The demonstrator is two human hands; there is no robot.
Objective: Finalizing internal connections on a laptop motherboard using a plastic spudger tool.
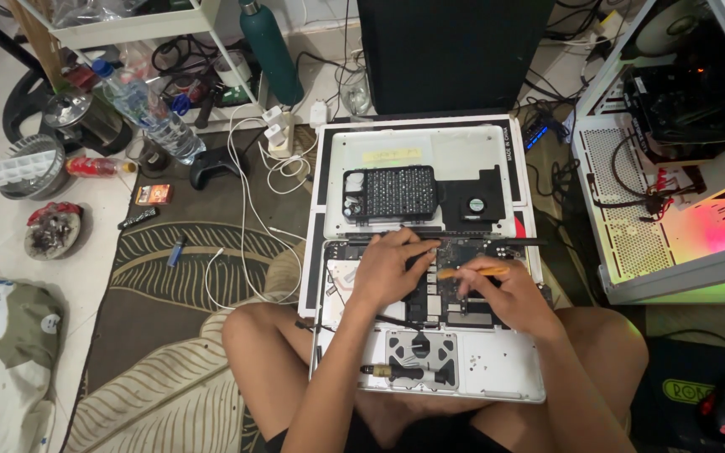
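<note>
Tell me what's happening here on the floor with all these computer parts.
A person sits cross-legged on a rug with an opened laptop on their lap, its insides exposed. The right hand holds an orange-handled tool against the circuit board, while the left hand rests on the board beside it. A screwdriver lies on the lower part of the laptop. The removed bottom cover sits just beyond, carrying a black bit set.
</note>
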